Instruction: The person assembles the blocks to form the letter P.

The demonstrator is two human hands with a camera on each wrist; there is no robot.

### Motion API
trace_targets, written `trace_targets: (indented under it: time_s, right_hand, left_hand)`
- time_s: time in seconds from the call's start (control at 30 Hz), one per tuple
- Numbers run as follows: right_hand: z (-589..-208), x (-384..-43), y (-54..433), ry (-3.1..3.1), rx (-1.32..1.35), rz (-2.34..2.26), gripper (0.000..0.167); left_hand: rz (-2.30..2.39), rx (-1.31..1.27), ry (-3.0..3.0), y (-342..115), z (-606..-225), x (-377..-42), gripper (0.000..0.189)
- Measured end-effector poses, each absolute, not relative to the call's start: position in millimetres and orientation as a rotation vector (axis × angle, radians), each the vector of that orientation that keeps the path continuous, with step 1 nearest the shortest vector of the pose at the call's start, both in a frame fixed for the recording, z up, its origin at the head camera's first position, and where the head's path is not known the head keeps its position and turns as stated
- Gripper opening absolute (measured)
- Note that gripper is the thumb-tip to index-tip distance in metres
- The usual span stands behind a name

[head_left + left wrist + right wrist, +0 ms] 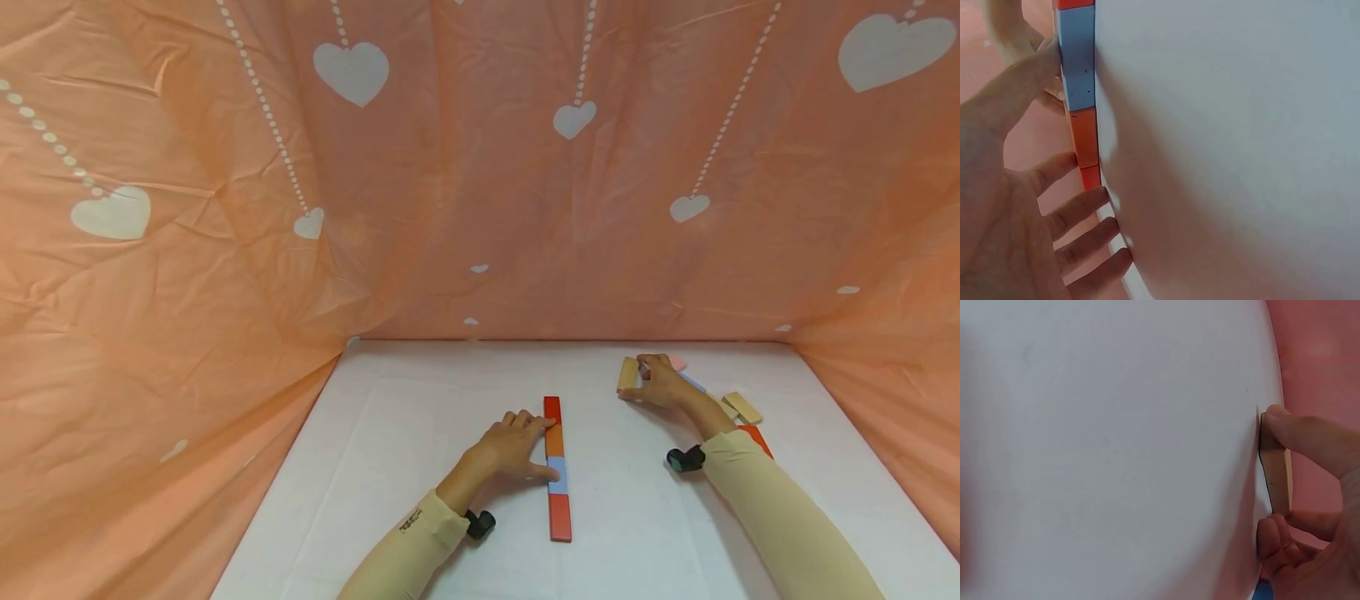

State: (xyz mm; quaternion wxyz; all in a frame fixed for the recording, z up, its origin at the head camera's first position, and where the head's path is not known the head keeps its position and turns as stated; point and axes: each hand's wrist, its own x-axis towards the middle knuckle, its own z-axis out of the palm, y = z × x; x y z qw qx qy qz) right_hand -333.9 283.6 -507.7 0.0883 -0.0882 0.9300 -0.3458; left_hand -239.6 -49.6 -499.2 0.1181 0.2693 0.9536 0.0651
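A straight row of flat blocks lies on the white table, running away from the person: a red block (pixel 560 518) nearest, then a light blue block (pixel 557 485), an orange block (pixel 554 442) and another red block (pixel 552 406) at the far end. Spread along its left side, my left hand (pixel 510 448) has the thumb at the blue block (pixel 1077 62) and the index finger near where orange meets red. Farther off to the right, my right hand (pixel 663 387) pinches a plain wooden block (pixel 628 375) by its two ends, thumb on the near end, low at the tabletop.
Beyond and beside the right forearm lie a pink piece (pixel 678 363), a blue piece (pixel 693 382), plain wooden blocks (pixel 742 407) and a red block (pixel 756 439) partly behind the sleeve. An orange curtain (pixel 510 208) with white hearts borders the table's back and sides.
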Motion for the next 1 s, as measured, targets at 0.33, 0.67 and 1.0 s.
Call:
trace_targets:
  time_s: [0.33, 0.67, 1.0]
  right_hand:
    - [-510.2, -334.1, 279.2, 2.825, -0.295, -1.057, 0.1]
    - [-504.2, -330.6, 258.1, 2.794, -0.319, -1.076, 0.1]
    - [-511.6, -336.3, 237.3, 2.765, -0.418, -1.125, 0.096]
  left_hand:
    - [0.181, 0.794, 2.789, -48.9, -499.3, -239.3, 0.094]
    - [0.188, 0.791, 2.781, -48.5, -496.9, -239.2, 0.093]
    - [0.193, 0.795, 2.776, -48.1, -497.2, -237.6, 0.094]
